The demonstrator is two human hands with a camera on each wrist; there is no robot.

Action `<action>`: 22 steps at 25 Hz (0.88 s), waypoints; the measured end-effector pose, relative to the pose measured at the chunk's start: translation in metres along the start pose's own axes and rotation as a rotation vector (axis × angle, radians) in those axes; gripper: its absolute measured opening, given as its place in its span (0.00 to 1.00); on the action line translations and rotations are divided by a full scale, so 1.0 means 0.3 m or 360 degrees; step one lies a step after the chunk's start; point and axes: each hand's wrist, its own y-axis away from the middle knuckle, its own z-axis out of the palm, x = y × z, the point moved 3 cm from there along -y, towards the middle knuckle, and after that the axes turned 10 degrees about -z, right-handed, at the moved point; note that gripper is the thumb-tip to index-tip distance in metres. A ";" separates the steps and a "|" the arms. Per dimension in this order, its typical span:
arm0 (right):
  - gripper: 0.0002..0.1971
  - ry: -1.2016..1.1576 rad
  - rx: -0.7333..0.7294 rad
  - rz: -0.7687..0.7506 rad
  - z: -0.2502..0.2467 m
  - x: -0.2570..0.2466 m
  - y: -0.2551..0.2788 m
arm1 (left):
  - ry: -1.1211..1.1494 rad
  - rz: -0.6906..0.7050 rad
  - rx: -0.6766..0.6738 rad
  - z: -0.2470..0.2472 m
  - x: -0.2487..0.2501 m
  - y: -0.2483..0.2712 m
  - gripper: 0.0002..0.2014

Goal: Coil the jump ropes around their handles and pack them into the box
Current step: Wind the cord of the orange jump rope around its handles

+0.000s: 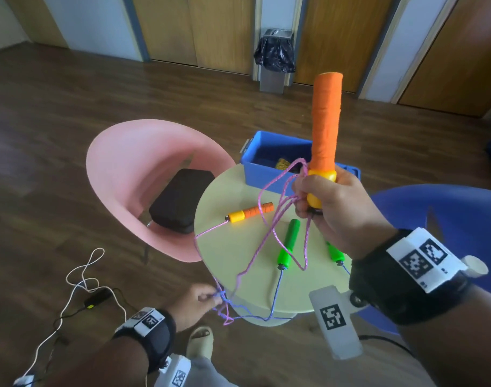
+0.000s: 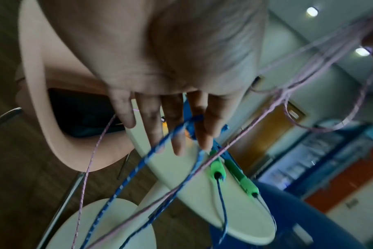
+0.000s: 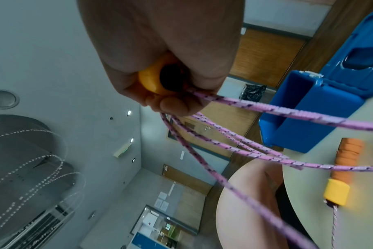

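Right hand (image 1: 326,202) grips orange handle (image 1: 325,121) upright, pink rope (image 1: 269,227) loops pinched | left hand (image 1: 197,301) pinches blue rope (image 2: 138,165) at bench (image 1: 252,275) edge | box (image 1: 266,163) open behind | we should free pink from blue first, then wind tight, even turns.

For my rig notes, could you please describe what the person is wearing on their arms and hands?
Both hands are bare, with no gloves or sleeves. Each wrist carries a broad black strap: the right wrist strap and left wrist strap both hold white blocks printed with black square-patterned marker tags.
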 end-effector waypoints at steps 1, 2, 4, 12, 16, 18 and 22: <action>0.06 -0.0004 -0.0041 -0.0005 0.019 0.005 0.004 | -0.0215 -0.0001 -0.0056 0.009 -0.004 0.011 0.07; 0.06 -0.0010 -0.0092 -0.0010 0.042 0.010 0.009 | -0.0427 -0.0010 -0.0104 0.018 -0.014 0.019 0.13; 0.06 -0.0017 -0.0198 0.0010 0.090 0.016 0.021 | -0.0636 -0.0036 -0.0125 0.032 0.003 0.027 0.15; 0.08 -0.0441 -0.0529 -0.0053 0.225 -0.063 0.030 | -0.0274 0.0040 0.0077 0.020 0.097 -0.067 0.08; 0.01 -0.0441 -0.0298 -0.0244 0.163 -0.154 -0.003 | -0.0050 -0.0239 0.0165 -0.017 0.036 -0.098 0.15; 0.02 -0.0304 -0.0178 -0.0260 0.113 -0.150 -0.019 | 0.0230 -0.0263 0.0260 -0.042 0.069 -0.066 0.17; 0.06 0.0206 -0.0149 -0.0106 0.062 -0.029 -0.012 | 0.0286 0.0075 0.0513 -0.125 0.254 0.043 0.18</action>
